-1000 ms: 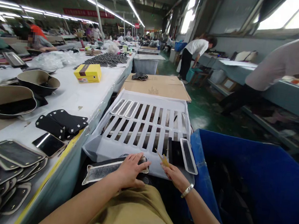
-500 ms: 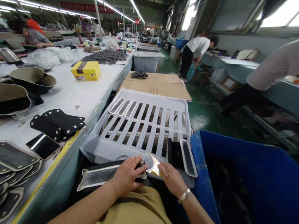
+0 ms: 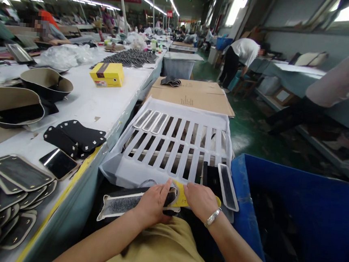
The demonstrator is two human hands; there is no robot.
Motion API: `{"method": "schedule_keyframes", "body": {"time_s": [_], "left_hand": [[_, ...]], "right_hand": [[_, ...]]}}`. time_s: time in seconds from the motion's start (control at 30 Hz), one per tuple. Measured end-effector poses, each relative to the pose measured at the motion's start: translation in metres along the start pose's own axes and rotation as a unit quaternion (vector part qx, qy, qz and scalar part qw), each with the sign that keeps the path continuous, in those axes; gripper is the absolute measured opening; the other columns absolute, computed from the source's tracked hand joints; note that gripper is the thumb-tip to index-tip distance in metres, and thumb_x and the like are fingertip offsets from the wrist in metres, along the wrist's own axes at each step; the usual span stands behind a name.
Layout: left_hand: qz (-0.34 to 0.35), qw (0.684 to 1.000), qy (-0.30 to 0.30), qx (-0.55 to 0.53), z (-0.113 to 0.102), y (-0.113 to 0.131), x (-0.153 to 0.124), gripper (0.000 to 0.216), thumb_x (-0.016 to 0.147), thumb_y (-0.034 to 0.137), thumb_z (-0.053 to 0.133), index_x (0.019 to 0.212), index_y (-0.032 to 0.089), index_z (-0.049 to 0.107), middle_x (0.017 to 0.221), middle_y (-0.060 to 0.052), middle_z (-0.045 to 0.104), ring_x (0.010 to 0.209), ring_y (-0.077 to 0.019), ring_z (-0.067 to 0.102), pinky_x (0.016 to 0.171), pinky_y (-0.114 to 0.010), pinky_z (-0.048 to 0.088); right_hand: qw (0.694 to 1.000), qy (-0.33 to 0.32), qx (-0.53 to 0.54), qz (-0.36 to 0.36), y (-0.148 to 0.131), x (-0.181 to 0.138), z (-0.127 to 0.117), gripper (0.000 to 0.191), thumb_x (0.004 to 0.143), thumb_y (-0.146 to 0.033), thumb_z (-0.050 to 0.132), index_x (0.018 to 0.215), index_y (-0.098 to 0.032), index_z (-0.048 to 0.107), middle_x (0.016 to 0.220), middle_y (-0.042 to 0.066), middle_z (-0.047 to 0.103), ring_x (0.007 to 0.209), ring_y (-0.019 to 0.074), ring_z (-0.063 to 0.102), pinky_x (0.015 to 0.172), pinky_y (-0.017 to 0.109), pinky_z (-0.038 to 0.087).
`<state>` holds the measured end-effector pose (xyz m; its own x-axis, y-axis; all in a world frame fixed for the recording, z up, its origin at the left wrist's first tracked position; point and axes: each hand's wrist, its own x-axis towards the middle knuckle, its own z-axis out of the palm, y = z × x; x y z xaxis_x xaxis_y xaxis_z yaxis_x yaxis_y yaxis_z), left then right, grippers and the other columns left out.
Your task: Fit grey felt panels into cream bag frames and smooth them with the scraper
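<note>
My left hand (image 3: 152, 204) lies on the right end of a long dark panel with a pale border (image 3: 122, 204) that rests on my lap, fingers curled over it. My right hand (image 3: 199, 200) presses a flat yellow piece (image 3: 182, 197) down beside the left hand, over the end of the panel. Both hands sit at the near edge of a white slatted plastic tray (image 3: 173, 147). Another narrow dark panel (image 3: 227, 185) leans at the tray's right corner.
A blue bin (image 3: 293, 206) stands to my right. The white worktable (image 3: 82, 102) at left carries stacked dark panels (image 3: 7, 189), black pieces (image 3: 76, 136), a phone (image 3: 58, 163), a yellow box (image 3: 107, 74) and curved bowl-like shells (image 3: 46, 83). Cardboard (image 3: 192, 96) lies beyond the tray. Other people work across the aisle.
My right hand brought the yellow piece from upright at the tray's edge down flat next to my left hand. The left hand stayed on the panel. The view shifted slightly.
</note>
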<state>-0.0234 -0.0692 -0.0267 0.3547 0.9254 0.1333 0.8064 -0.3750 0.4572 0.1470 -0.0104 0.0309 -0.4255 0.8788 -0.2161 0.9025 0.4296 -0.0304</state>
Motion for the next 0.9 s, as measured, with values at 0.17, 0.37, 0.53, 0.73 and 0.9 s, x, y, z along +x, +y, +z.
{"method": "schedule_keyframes", "body": {"time_s": [0.17,0.37,0.53,0.73,0.9], "left_hand": [[-0.010,1.000,0.008,-0.008,0.004,0.002,0.001,0.108,0.050,0.034,0.075,0.137,0.004,0.017,0.111,-0.017,0.055,0.097,-0.0297,0.053,0.089,-0.043,0.042],[-0.025,1.000,-0.004,-0.009,-0.002,0.003,0.005,0.104,0.051,0.033,0.072,0.136,0.003,0.019,0.107,-0.017,0.056,0.094,-0.0295,0.053,0.086,-0.043,0.043],[-0.036,0.999,-0.001,-0.022,-0.002,0.002,0.004,0.103,0.053,0.031,0.070,0.138,0.006,0.017,0.114,-0.019,0.054,0.099,-0.0313,0.052,0.086,-0.044,0.043],[-0.050,0.998,0.011,-0.032,-0.005,0.004,0.004,0.111,0.051,0.028,0.072,0.140,0.010,0.008,0.146,-0.024,0.011,0.120,-0.0369,0.040,0.091,-0.044,0.040],[-0.100,0.994,-0.034,-0.018,-0.007,0.008,0.010,0.119,0.044,0.030,0.076,0.140,0.007,0.009,0.146,-0.028,0.010,0.120,-0.0373,0.041,0.093,-0.044,0.039]], "right_hand": [[1.000,-0.005,-0.025,0.017,-0.008,0.008,-0.001,0.040,0.093,-0.029,0.027,0.079,-0.016,0.062,0.073,0.011,0.067,0.074,0.0252,0.066,0.063,0.034,0.044],[0.998,-0.019,-0.053,0.009,-0.012,0.008,0.004,0.037,0.094,-0.028,0.026,0.084,-0.016,0.059,0.075,0.011,0.067,0.072,0.0239,0.065,0.062,0.035,0.043],[0.997,-0.042,-0.053,-0.022,-0.010,0.012,0.000,0.035,0.094,-0.029,0.028,0.084,-0.017,0.059,0.077,0.010,0.067,0.073,0.0241,0.065,0.063,0.035,0.042],[0.996,-0.027,-0.050,-0.072,-0.007,0.020,-0.002,0.037,0.094,-0.028,0.027,0.085,-0.015,0.060,0.074,0.010,0.066,0.069,0.0225,0.064,0.060,0.033,0.040],[0.992,-0.017,-0.052,-0.113,-0.001,0.025,0.004,0.039,0.095,-0.028,0.026,0.085,-0.015,0.061,0.074,0.009,0.066,0.069,0.0210,0.063,0.059,0.030,0.039]]}}
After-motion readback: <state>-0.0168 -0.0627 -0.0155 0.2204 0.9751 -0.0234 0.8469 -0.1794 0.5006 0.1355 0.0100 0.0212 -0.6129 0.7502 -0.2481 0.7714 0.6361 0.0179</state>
